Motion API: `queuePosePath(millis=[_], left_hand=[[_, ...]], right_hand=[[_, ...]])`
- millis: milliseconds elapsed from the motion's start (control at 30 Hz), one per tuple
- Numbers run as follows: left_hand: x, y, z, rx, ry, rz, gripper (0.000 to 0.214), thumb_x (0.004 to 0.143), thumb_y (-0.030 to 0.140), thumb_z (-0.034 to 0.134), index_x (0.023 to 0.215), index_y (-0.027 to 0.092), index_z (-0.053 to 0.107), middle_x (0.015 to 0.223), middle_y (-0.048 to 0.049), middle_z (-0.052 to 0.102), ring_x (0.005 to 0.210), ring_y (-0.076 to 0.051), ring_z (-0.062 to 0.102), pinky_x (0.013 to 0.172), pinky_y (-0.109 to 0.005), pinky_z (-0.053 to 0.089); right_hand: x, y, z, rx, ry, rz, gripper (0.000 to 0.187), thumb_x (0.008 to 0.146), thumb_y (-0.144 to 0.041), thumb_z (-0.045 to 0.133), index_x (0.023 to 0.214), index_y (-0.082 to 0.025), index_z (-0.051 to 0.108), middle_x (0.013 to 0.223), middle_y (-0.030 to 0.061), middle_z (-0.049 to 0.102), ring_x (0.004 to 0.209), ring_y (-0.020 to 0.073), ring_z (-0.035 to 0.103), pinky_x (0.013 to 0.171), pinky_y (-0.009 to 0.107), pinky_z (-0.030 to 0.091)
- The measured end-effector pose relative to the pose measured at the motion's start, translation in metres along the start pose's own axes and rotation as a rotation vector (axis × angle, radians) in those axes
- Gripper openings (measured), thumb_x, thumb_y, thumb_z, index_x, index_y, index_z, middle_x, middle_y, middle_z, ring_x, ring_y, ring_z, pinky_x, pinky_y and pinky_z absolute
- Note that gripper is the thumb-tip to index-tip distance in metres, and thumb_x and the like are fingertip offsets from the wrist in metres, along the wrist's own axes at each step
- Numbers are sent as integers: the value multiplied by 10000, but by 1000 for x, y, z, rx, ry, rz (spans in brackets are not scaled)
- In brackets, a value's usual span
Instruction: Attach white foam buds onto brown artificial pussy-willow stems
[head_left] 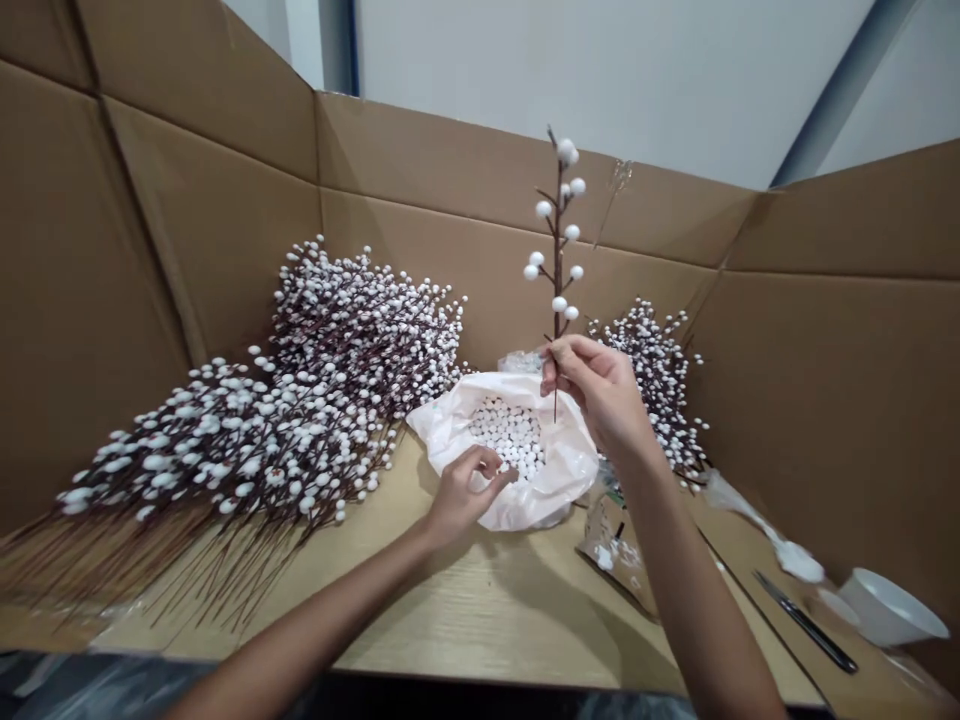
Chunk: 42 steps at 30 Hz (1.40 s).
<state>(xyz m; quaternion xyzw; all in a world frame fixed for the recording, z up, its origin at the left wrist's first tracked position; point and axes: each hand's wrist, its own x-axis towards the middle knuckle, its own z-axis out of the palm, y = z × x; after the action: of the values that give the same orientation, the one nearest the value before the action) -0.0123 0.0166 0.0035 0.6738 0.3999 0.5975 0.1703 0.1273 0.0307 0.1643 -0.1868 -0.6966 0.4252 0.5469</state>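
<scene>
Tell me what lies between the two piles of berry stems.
The head view shows a pale plastic bag of small white balls between the large pile and the smaller pile.

Your raised stem (558,250): dark brown, white foam balls (559,304) dotted along it. Berry pile (360,340) at your 10: same white-on-brown speckle, dense. Plastic bag (517,500) at 12: pale pink, loose white beads (507,435) inside. Cardboard wall (225,140): tan, darker fold lines. Bowl (892,608) at 3: white.
</scene>
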Motion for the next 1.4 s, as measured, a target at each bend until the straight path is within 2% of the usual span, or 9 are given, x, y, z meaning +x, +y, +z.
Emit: queuePosePath(millis=[100,200,467,700,867,967,1200,1300,1400], left_hand=[[20,-4,-7,275,-114,-14,121,827,306,561,823,187,541,832,-40,635,781,-177,613,697,-278,492],[42,-11,-9,473,-271,-28,123,822,195,518,931,166,567,917,-88,661,859,-223,628,757,-331,494],[84,-30,18,577,-483,7,236,692,39,546,861,178,634,878,-65,691,869,-226,634,799,-308,474],[92,-37,39,652,-492,13,241,767,92,524,983,135,622,983,-120,687,901,-249,626,816,-333,459],[95,-35,49,671,-475,3,188,784,109,519,936,125,629,934,-131,689,861,-258,628,781,-339,461],[96,-36,52,674,-472,-10,208,765,78,508,925,138,627,896,-112,689,815,-245,631,751,-331,467],[96,-40,50,639,-484,-19,262,701,42,542,925,154,618,914,-102,682,871,-249,618,795,-338,461],[100,-32,47,607,-486,-14,285,683,19,522,915,150,623,905,-106,678,874,-257,618,790,-354,464],[107,-10,38,547,-521,-4,285,635,1,508,839,155,633,841,-85,673,790,-234,629,703,-324,486]], right_hand=[[7,-6,1,-19,38,-52,174,782,-344,636,757,-173,654,575,-28,508,527,73,460,527,238,378],[9,-6,0,11,60,-73,181,769,-347,651,798,-168,659,586,-34,499,533,71,450,534,242,383],[6,-5,-14,134,164,-112,127,744,-312,662,760,-190,628,598,-29,546,551,85,496,566,257,431],[6,-6,-30,177,210,-127,90,756,-257,618,706,-183,612,551,-33,542,499,73,479,513,235,419],[8,-5,-35,141,218,-133,129,777,-286,603,694,-191,577,556,-40,527,503,70,476,515,230,417],[8,-5,-37,119,214,-140,135,785,-292,598,700,-190,575,571,-38,529,513,68,480,528,229,426],[9,-3,-41,106,206,-145,134,780,-294,608,699,-191,578,568,-35,539,523,69,495,526,216,434],[9,-2,-40,71,192,-148,147,795,-308,596,705,-194,575,574,-34,543,529,71,496,532,218,435],[8,-1,-39,51,180,-151,140,803,-297,587,716,-188,582,584,-33,547,537,71,502,540,218,435]])
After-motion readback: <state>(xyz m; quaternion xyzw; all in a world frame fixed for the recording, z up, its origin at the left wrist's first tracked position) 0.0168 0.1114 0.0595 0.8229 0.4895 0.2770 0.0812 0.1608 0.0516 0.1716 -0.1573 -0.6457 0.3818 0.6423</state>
